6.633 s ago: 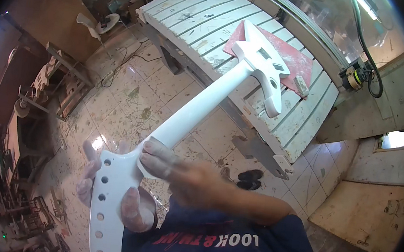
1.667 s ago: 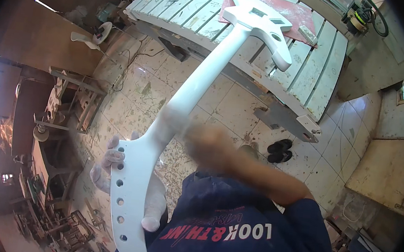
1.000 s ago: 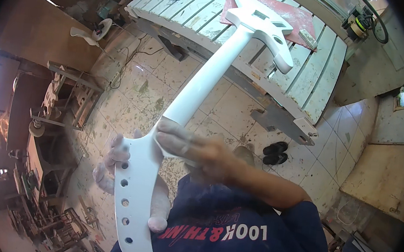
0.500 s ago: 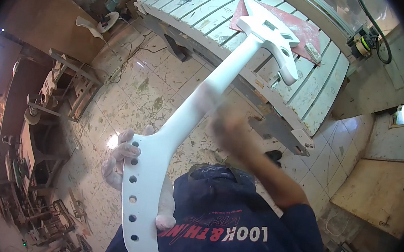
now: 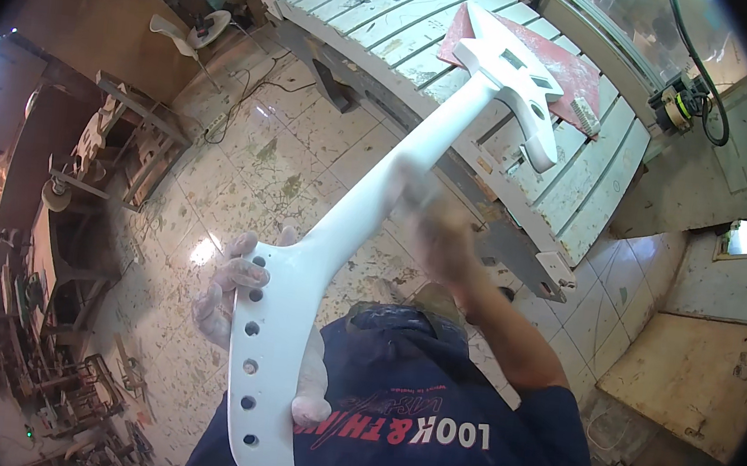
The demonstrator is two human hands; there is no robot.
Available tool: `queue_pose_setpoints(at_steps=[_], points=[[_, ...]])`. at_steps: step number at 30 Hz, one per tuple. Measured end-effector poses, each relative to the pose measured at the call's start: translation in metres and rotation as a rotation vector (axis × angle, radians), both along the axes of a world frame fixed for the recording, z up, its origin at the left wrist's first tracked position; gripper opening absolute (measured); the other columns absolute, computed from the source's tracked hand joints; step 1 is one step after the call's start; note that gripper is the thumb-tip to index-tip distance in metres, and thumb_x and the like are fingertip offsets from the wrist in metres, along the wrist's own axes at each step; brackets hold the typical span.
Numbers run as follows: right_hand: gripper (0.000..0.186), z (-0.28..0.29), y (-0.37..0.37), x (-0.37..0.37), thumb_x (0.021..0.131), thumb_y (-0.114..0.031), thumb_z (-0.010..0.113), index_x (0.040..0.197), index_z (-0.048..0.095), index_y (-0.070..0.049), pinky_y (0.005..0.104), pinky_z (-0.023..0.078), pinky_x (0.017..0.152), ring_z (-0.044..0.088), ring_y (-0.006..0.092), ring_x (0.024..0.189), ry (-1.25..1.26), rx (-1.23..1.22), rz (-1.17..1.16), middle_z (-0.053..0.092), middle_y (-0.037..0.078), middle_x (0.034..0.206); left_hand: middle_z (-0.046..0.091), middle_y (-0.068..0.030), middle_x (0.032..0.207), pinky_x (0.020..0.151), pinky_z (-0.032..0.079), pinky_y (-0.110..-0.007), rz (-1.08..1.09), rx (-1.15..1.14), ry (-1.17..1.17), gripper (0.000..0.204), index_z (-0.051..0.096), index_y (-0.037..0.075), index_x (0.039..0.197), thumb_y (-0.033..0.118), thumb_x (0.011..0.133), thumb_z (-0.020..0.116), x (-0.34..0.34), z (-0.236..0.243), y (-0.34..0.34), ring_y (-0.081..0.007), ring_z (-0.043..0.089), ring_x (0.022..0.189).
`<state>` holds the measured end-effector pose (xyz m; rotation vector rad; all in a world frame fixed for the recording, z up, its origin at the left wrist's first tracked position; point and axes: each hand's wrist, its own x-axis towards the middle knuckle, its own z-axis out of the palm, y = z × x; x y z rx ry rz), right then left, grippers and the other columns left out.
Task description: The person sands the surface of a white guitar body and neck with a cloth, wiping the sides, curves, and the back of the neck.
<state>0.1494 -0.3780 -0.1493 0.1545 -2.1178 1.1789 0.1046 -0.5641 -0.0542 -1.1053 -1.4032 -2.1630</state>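
White guitar-shaped workpiece (image 5: 357, 218) with a six-holed headstock is held aslant, its body laid on a dusty red sheet (image 5: 581, 80) upon the pale slatted wooden tabletop (image 5: 335, 12). The headstock is clasped by the dust-whitened left hand (image 5: 311, 379), fingers curled over one edge, thumb along the other. At mid-neck the right hand (image 5: 438, 229) is blurred; whether its fingers are spread cannot be told.

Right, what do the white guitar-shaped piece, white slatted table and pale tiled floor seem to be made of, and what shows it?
White guitar-shaped piece: possibly wood under smooth white coating; no grain shows, so uncertain.
White slatted table: probably painted wood; scuffed boards, brownish wear at the edge.
Pale tiled floor: likely glazed ceramic; glossy reflections, straight joints.
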Motion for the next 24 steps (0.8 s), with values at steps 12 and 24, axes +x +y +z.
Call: queue_pose_setpoints(at_steps=[12,24], points=[[0.043,0.005,-0.009,0.007,0.090,0.003,0.050,0.132,0.058,0.000,0.0413,0.045,0.108,0.060,0.0388,0.123,-0.289,-0.155,-0.042,0.055,0.029,0.138,0.042,-0.0168,0.130,0.102,0.045,-0.066,-0.090,0.039,0.027,0.113,0.023,0.014,0.151,0.077,0.070,0.071,-0.016,-0.002,0.000,-0.0410,0.033,0.137],[0.043,0.053,-0.032,0.003,0.083,0.004,0.055,0.124,0.063,-0.001,0.0365,0.056,0.093,0.065,0.0316,0.118,-0.024,0.189,0.105,0.057,0.021,0.139,0.043,-0.0152,0.128,0.104,0.043,-0.067,-0.074,-0.013,0.000,0.116,0.025,0.015,0.151,0.076,0.065,0.075,-0.010,0.000,-0.004,-0.0404,0.032,0.138]])
